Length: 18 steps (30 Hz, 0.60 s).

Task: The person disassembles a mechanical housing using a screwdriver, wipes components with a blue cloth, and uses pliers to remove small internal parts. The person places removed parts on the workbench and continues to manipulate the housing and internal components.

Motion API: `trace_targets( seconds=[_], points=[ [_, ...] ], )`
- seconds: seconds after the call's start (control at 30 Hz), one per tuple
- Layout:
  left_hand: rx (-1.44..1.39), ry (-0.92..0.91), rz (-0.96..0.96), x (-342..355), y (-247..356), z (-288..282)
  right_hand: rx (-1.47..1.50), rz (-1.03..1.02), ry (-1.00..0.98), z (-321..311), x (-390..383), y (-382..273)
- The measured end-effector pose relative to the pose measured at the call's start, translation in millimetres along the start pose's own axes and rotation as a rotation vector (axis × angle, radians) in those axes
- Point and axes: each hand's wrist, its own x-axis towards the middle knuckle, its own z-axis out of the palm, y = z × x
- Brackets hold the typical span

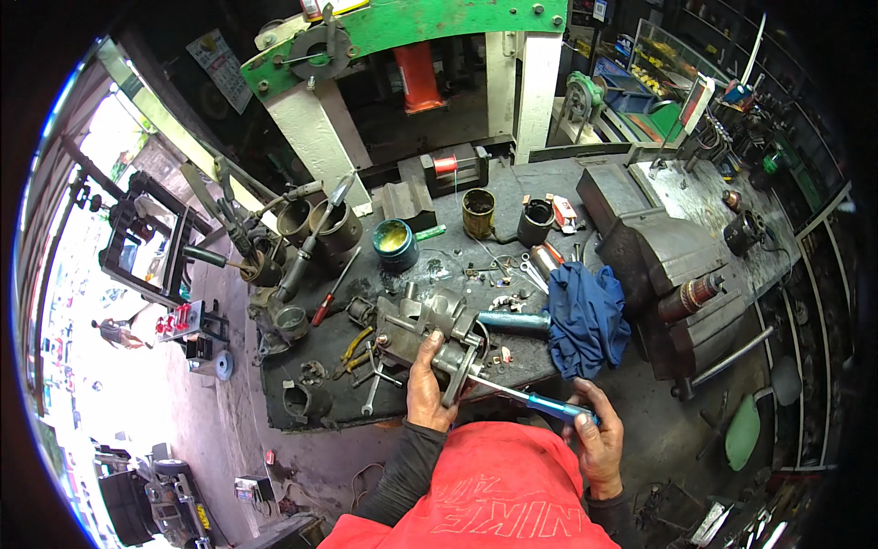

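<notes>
My right hand (596, 441) is closed round the blue handle of a screwdriver (547, 405) above the bench's near edge. The screwdriver's steel shaft points left, and its tip meets the near side of a grey cast-metal housing (445, 311). My left hand (428, 392) grips this housing from the near left, thumb on top, the other fingers mostly hidden. Behind the screwdriver lies a bluish metal cylinder (514, 321), next to a crumpled dark blue cloth (587, 316). Pliers with yellow handles (355, 349) and a wrench (370, 395) lie left of the housing.
A red-handled screwdriver (324, 307) lies farther left. Beyond are an open blue tin of yellowish grease (394, 243), a yellowish can (478, 216) and a black can (536, 222). A large bench vise (677, 265) stands at the right. A green press frame (421, 23) rises behind the bench.
</notes>
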Motion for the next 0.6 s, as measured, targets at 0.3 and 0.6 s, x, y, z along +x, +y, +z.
trace_targets(
  seconds=[0.3,0.6],
  points=[
    [0.038,-0.011,0.002,1.4,0.0,-1.1,0.168,0.139,0.020,2.4,-2.0,-11.6],
    [0.012,-0.020,0.010,3.9,0.3,-1.7,0.021,0.069,0.036,4.0,-1.5,-7.1]
  ],
)
